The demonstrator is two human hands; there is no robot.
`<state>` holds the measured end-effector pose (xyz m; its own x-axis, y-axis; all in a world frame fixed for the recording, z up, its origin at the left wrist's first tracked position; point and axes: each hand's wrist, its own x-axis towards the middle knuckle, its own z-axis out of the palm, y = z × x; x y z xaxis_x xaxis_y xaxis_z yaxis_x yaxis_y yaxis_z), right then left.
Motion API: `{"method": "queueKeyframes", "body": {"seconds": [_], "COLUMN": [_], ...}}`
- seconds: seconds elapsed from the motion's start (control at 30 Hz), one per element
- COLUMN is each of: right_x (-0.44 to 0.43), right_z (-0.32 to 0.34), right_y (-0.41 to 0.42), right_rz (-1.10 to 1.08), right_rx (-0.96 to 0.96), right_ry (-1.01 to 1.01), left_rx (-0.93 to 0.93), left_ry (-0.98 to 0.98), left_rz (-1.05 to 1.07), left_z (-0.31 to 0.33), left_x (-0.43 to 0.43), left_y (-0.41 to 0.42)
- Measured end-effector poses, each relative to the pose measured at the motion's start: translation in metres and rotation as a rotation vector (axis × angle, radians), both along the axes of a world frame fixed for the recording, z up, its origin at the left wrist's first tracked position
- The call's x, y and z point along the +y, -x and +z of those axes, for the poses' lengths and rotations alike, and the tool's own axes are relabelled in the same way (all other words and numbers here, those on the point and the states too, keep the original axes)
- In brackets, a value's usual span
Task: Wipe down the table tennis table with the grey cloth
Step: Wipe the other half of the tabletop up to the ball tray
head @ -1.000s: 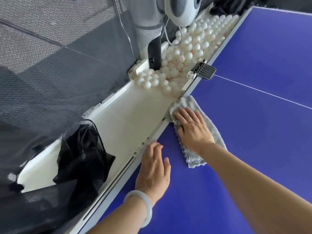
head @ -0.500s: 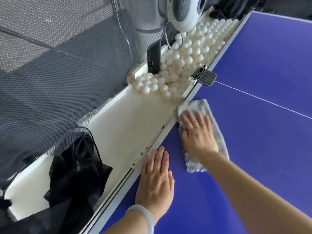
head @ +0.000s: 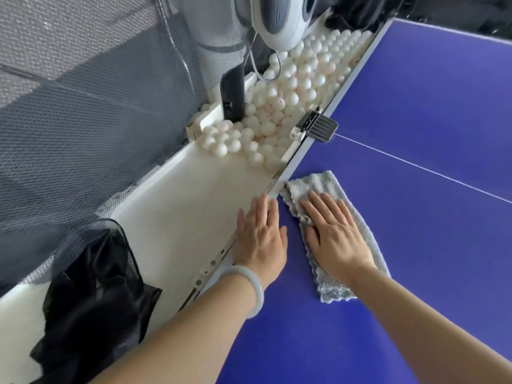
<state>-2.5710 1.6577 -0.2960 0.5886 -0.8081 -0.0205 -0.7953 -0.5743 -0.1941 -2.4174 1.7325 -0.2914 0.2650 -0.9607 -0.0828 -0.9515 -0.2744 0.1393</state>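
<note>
Blue table [head: 401, 112] | right hand [head: 336, 236] flat on grey cloth [head: 321, 184] | left hand [head: 261, 236] flat at edge

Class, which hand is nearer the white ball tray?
Left. The left hand lies on the table edge beside the white ball tray; the right hand presses the grey cloth further in.

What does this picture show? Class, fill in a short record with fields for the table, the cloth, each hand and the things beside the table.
table: blue top, white line across it
cloth: grey, lies flat on the table near the edge by the tray
right hand: fingers straight, presses on the cloth
left hand: flat on the table's edge, beside the cloth
bangle: pale, on the left wrist
tray: white, runs along the table's edge
balls: white, many, heaped at the tray's far end
clamp: black, on the table's edge beyond the cloth
</note>
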Motion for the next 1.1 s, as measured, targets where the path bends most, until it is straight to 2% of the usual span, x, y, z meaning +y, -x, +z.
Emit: {"method": "queueKeyframes", "body": {"seconds": [0.17, 0.3, 0.33, 0.4, 0.47, 0.53, 0.63, 0.67, 0.73, 0.83, 1.1], "right_x": [0.001, -0.051, -0.072, -0.102, -0.108, -0.091, -0.078, -0.089, -0.114, -0.137, -0.151], "right_z": [-0.004, -0.003, -0.002, 0.002, 0.001, -0.002, -0.003, -0.001, 0.0, -0.003, 0.005], "right_y": [-0.014, -0.034, -0.035, -0.032, -0.042, -0.062, -0.066, -0.061, -0.05, -0.046, -0.077], "right_rz": [-0.041, 0.121, 0.071, -0.162, -0.338, -0.288, 0.002, 0.028, -0.075, -0.249, -0.264], "right_rx": [-0.066, -0.052, -0.064, -0.093, -0.114, -0.119, -0.123, -0.139, -0.184, -0.153, -0.018], "right_ry": [-0.021, -0.011, -0.01, -0.031, -0.054, -0.038, -0.006, 0.004, 0.006, 0.024, 0.12], "left_rx": [0.054, 0.059, 0.061, 0.064, 0.064, 0.054, 0.039, 0.043, 0.053, 0.056, 0.073], "left_ry": [0.055, 0.04, 0.03, 0.023, 0.031, 0.032, 0.033, 0.029, 0.019, 0.02, 0.049], "left_rz": [-0.002, 0.016, 0.018, 0.02, 0.016, 0.016, 0.025, 0.026, 0.024, 0.022, 0.036], "left_z": [-0.013, -0.015, -0.015, -0.014, -0.015, -0.015, -0.014, -0.014, -0.014, -0.015, -0.013], "left_x": [-0.002, -0.007, -0.008, -0.007, -0.007, -0.006, -0.006, -0.006, -0.007, -0.007, -0.007], "left_y": [-0.002, -0.004, -0.003, -0.002, -0.002, -0.002, -0.002, -0.002, -0.002, -0.002, -0.001]}}
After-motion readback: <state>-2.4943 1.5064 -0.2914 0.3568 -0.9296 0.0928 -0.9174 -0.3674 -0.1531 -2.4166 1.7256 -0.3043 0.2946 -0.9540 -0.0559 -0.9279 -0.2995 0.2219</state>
